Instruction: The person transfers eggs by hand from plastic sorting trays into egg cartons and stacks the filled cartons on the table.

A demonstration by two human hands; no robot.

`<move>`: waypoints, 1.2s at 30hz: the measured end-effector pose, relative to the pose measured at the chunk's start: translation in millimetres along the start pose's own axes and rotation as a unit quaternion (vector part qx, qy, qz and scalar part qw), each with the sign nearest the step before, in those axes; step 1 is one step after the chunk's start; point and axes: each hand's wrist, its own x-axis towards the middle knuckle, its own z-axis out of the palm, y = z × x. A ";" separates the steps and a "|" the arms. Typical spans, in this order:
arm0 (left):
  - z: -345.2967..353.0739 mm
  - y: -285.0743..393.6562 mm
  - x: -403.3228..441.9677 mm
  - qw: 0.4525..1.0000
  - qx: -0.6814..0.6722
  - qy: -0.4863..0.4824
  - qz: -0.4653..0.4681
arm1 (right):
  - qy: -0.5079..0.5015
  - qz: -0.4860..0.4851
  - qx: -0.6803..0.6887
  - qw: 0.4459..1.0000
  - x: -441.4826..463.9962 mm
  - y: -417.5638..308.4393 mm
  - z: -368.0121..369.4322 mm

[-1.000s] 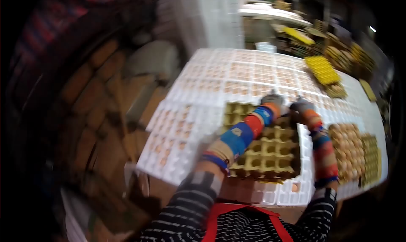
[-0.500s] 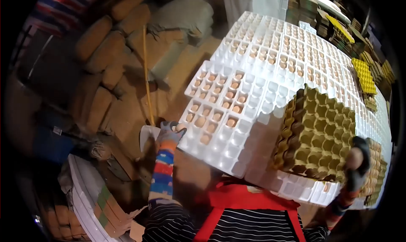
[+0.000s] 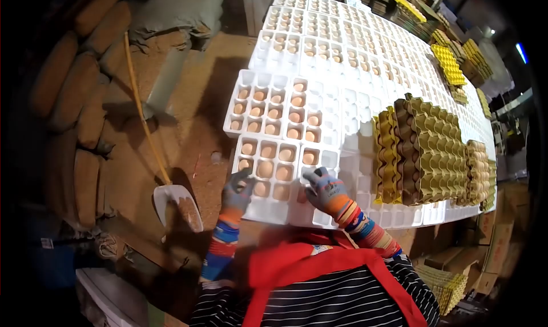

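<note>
My left hand [image 3: 236,191], in a grey glove, curls round an egg [image 3: 243,183] at the left edge of the nearest white foam egg tray [image 3: 260,210]. My right hand [image 3: 326,191], also gloved, bends over the tray just to the right, its fingers closed at an egg [image 3: 300,195] that they partly hide. Between the hands, several brown eggs sit in the compartments. Another foam tray [image 3: 233,120] behind holds more eggs.
Brown and yellow pulp trays [image 3: 431,155] stand stacked at the right, beside a stack of eggs [image 3: 477,173]. Rows of foam trays reach far back. On the floor at left lies a shovel [image 3: 178,208] near filled sacks [image 3: 171,13]. Boxes [image 3: 496,253] stand at lower right.
My right hand has come left from beside the pulp tray stack, where it held an egg, to the near foam tray. My left hand has moved onto the tray's edge. The view has shifted.
</note>
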 end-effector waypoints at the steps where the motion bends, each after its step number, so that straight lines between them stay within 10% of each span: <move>1: -4.1 -5.2 1.9 0.991 -0.134 -0.023 -0.003 | 0.029 -0.015 -0.007 0.999 5.4 -2.2 -0.8; 4: 2.3 -44.4 7.2 0.968 -0.244 -0.027 0.057 | -0.035 0.007 -0.065 0.997 23.5 -12.3 -5.6; 8: 18.8 -33.8 -16.5 0.925 0.141 0.064 0.348 | 0.114 -0.065 0.032 0.991 6.7 -21.9 4.4; 12: 25.3 -54.1 -14.5 0.891 0.262 0.058 0.367 | 0.166 -0.276 -0.012 0.947 -19.2 -19.3 44.1; 16: 32.7 -10.5 11.5 0.797 0.493 0.125 0.324 | 0.108 -0.306 -0.022 0.946 -34.0 -16.0 56.2; 23: 18.2 -4.3 72.0 0.768 0.574 -0.087 0.269 | 0.163 -0.263 0.041 0.950 -47.3 -8.5 38.6; 26: 28.6 -5.7 96.4 0.605 0.690 -0.071 0.391 | 0.219 -0.227 0.085 0.945 -61.5 2.2 20.6; 31: 36.5 26.9 118.0 0.616 0.721 -0.223 0.226 | 0.334 -0.311 -0.036 0.889 -110.5 32.5 -121.2; 33: 50.1 58.1 113.5 0.643 0.711 -0.259 0.116 | 0.380 -0.174 -0.102 0.903 -136.5 72.1 -187.3; 36: 92.8 107.7 72.2 0.863 0.446 -0.177 0.157 | 0.545 0.055 -0.121 0.828 -162.3 168.8 -235.4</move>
